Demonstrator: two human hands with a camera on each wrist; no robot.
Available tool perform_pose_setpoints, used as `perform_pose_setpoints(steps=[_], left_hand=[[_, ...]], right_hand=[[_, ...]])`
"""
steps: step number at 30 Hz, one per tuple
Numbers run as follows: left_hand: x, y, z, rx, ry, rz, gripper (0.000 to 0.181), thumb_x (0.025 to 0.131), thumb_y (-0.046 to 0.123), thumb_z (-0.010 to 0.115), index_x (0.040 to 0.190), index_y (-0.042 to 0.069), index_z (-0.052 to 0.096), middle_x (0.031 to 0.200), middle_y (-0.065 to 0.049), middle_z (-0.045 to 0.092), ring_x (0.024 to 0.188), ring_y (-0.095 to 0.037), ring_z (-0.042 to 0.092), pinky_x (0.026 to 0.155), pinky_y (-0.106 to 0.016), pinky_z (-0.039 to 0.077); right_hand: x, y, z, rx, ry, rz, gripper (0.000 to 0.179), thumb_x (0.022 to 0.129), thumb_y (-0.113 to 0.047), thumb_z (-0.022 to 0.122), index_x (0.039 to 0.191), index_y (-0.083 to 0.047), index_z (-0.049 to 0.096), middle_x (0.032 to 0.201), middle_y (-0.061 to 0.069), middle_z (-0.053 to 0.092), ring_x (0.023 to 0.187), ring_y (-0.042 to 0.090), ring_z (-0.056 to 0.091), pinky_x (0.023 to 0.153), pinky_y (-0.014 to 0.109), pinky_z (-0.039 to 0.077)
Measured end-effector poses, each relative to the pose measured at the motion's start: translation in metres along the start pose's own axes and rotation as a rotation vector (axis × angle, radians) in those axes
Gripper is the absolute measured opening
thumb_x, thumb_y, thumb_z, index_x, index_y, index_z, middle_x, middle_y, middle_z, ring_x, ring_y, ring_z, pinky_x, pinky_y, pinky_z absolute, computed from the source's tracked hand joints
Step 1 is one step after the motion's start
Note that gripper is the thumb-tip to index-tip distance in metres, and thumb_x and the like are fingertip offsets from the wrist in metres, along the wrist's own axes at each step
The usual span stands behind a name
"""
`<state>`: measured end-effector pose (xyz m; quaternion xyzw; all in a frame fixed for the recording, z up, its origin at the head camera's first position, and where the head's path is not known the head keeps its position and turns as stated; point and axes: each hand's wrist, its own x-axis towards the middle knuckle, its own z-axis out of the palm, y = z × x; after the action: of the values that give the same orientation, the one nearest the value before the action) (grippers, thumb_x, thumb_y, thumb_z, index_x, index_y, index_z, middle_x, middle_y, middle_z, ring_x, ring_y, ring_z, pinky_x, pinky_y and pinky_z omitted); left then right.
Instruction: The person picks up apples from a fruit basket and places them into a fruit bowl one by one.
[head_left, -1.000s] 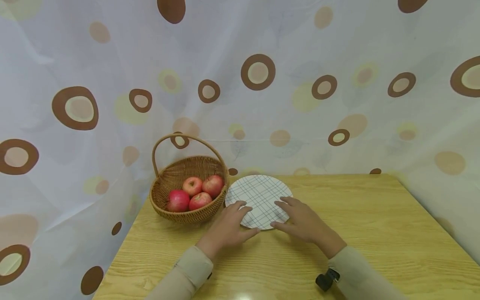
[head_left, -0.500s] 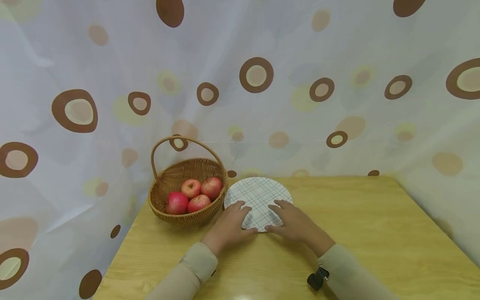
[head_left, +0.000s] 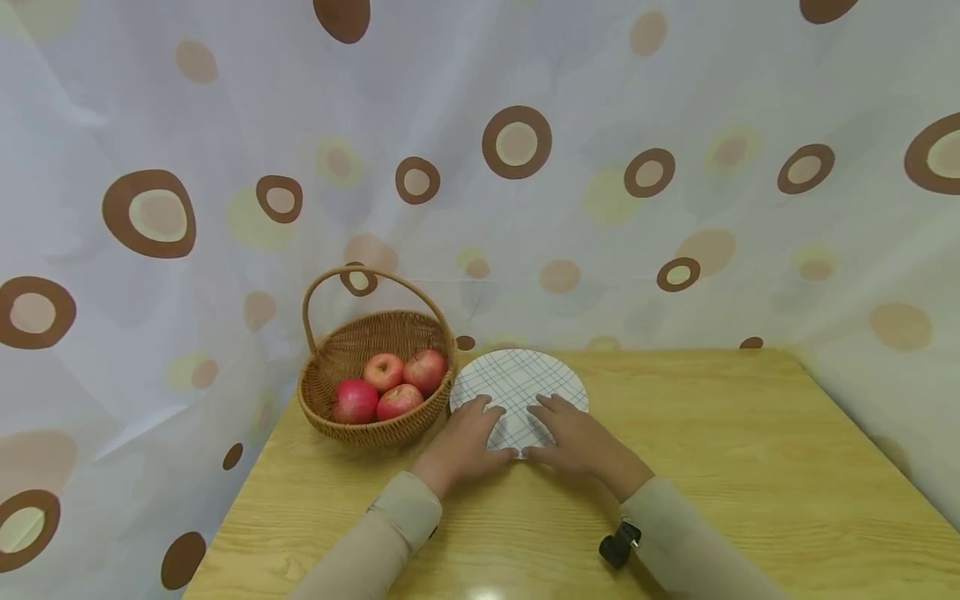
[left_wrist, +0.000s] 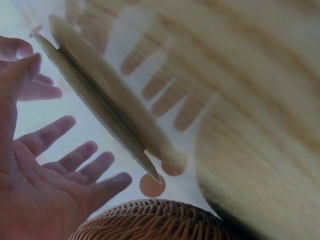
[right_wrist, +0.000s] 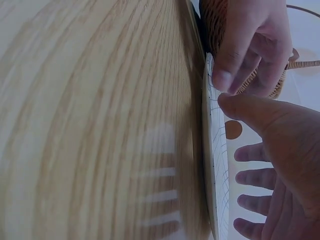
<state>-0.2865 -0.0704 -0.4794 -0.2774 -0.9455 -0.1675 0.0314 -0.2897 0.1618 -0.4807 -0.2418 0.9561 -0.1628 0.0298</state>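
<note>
A round white plate with a blue-grey grid pattern lies on the wooden table. Over its near left part hovers my left hand, fingers spread and slightly bent. My right hand is over the near right part, spread in the same way. The two thumbs come close together at the plate's near edge. Seen from the left wrist, the left fingers stand apart from the plate. In the right wrist view, both thumb tips are right by the plate's rim, and nothing is gripped.
A wicker basket with a tall arched handle stands at the left, close beside the plate. Several red apples lie in it. The wooden tabletop extends to the right, with a dotted curtain behind.
My right hand has moved left over the plate, and the left hand has shifted slightly right, so the thumbs are nearer each other. The plate and basket have stayed in place.
</note>
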Motion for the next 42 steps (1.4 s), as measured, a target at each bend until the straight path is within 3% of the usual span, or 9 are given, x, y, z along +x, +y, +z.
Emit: perform_pose_setpoints(steps=[10,23,28,33,42], left_hand=[[0.006,0.0,0.001,0.095,-0.019,-0.023,0.067,0.093,0.051,0.077,0.138,0.003,0.065,0.139,-0.02,0.061,0.132,-0.036,0.059,0.116,-0.049,0.049],[0.011,0.001,-0.001,0.082,-0.122,-0.093,0.073,0.095,0.057,0.072,0.148,0.009,0.06,0.15,-0.023,0.055,0.141,-0.04,0.053,0.119,-0.055,0.045],[0.01,-0.001,0.0,0.077,-0.161,-0.113,0.072,0.096,0.058,0.069,0.15,0.011,0.058,0.149,-0.021,0.055,0.142,-0.04,0.051,0.121,-0.055,0.043],[0.009,0.001,-0.001,0.084,-0.167,-0.097,0.069,0.097,0.057,0.067,0.15,0.014,0.059,0.151,-0.019,0.056,0.142,-0.04,0.053,0.121,-0.055,0.043],[0.011,0.002,-0.003,0.103,-0.167,-0.089,0.067,0.098,0.059,0.063,0.151,0.017,0.06,0.149,-0.012,0.058,0.139,-0.037,0.055,0.118,-0.054,0.045]], right_hand=[[0.006,-0.002,0.0,-0.095,0.002,0.06,0.079,0.098,-0.054,0.071,0.153,-0.001,0.053,0.163,0.029,0.044,0.152,0.054,0.038,0.122,0.067,0.037],[0.008,-0.004,0.002,-0.061,-0.032,0.081,0.08,0.097,-0.054,0.073,0.154,-0.002,0.053,0.165,0.031,0.04,0.153,0.057,0.034,0.122,0.07,0.034],[0.006,-0.006,0.002,-0.031,-0.104,0.105,0.075,0.102,-0.053,0.066,0.159,-0.007,0.049,0.169,0.029,0.033,0.157,0.056,0.026,0.124,0.072,0.027],[0.006,-0.007,0.002,-0.007,-0.15,0.132,0.074,0.105,-0.055,0.059,0.162,-0.011,0.046,0.172,0.028,0.027,0.16,0.055,0.018,0.127,0.073,0.02],[0.007,-0.006,0.0,0.021,-0.176,0.161,0.075,0.104,-0.057,0.059,0.164,-0.014,0.043,0.173,0.026,0.026,0.16,0.052,0.021,0.127,0.072,0.02]])
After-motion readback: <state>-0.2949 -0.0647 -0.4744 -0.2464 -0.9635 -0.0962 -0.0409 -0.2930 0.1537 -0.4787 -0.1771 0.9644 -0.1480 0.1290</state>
